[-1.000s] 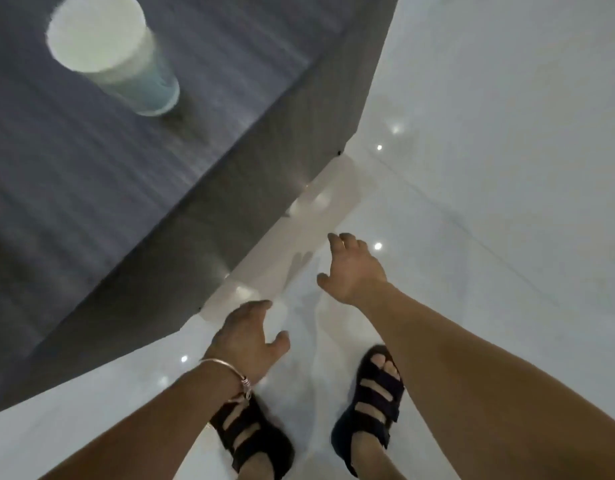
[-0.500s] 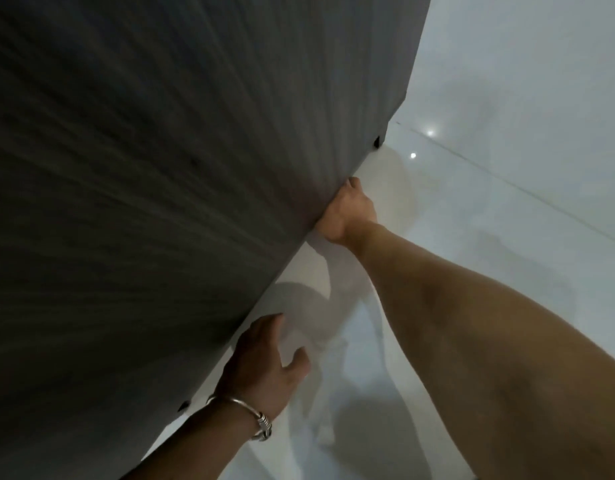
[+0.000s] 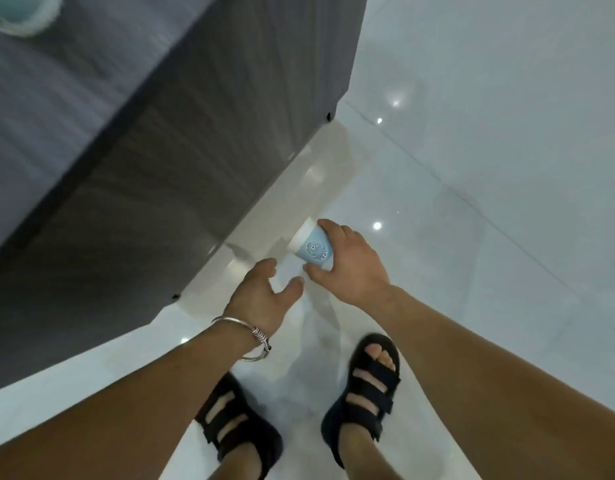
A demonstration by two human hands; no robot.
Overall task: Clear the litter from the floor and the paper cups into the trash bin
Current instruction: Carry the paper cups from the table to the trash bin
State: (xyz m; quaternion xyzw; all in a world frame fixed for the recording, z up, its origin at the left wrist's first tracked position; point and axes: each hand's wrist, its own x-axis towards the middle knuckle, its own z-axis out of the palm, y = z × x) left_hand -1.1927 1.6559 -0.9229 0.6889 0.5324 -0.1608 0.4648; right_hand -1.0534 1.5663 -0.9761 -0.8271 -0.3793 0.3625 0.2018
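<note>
- Dark grey wood-grain table [image 3: 133, 174] is filling the upper left, next to the glossy white tiled floor [image 3: 489, 174].
- Right hand [image 3: 354, 268] is gripping a light-blue paper cup [image 3: 314, 252] near the table's base, with fingers curled round its wall and the rim tilting toward the table.
- Left hand [image 3: 261, 296] is hovering just beside the cup, fingers spread, holding nothing.
- Second paper cup [image 3: 18, 12] is sitting on the tabletop, cropped at the frame edge.
- Silver bangle [image 3: 245, 332] is circling the left wrist.

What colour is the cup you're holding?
The cup is light blue with a cartoon print, in the head view.
</note>
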